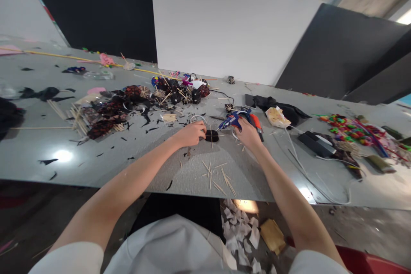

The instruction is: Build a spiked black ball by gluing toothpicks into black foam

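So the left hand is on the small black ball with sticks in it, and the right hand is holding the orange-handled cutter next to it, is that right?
Not quite. In the head view, the right hand is on the blue glue gun, not the orange-handled cutter, which lies on the table just beside that hand. The rest holds: the left hand is on the small black ball with sticks in it.

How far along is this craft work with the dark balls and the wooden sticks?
Done, apparently: a cluster of dark fabric balls bristling with wooden sticks sits at the back of the grey table. In hand: the left hand steadies a small black ball with a few sticks, while the right hand rests on the blue glue gun. Left: loose wooden sticks and dark fabric pieces lie unused.
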### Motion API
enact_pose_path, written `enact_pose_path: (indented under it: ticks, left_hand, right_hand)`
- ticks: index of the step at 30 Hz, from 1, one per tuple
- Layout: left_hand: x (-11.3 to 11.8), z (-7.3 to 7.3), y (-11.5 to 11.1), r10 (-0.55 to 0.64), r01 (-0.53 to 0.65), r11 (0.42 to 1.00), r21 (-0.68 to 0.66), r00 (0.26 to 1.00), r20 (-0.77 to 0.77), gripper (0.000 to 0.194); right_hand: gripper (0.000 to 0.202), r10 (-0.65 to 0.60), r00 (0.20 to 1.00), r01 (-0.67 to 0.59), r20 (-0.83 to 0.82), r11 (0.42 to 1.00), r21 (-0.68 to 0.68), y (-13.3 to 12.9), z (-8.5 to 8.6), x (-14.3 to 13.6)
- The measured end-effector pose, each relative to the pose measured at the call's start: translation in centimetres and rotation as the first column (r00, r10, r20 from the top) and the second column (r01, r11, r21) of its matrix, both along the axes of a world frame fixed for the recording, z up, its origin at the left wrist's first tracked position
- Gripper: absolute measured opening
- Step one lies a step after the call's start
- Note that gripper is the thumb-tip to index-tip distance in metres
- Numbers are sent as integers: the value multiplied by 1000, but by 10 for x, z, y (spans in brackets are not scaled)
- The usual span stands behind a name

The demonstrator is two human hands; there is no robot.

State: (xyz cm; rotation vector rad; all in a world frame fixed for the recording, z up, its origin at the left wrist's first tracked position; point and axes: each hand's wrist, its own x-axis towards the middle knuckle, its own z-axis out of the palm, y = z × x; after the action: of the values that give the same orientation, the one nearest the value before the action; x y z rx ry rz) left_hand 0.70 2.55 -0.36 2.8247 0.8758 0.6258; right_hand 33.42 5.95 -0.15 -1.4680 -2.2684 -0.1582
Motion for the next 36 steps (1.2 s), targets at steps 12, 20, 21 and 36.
enact_pose_path:
  ticks: [12,20,21,36]
  left_hand:
    - [0,-2,1,-1,1,1000,18,1000,0,46]
    - [0,-5,3,-2,1,999,40,1000,24,44]
    - [0,-6,3,1,-2,999,48,999,35,44]
    - [1,-21,11,111,-135,987,90,967,230,44]
  right_hand:
    - [32,-192,979,194,-63,981,27,21,-9,24]
    - [55,-302,931,320,-203,945,61,6,7,17]
    - [51,-219,949,235,-226,971,47,-2,15,11]
    - [5,563,790,-520,-242,406,-751,-62,49,-42]
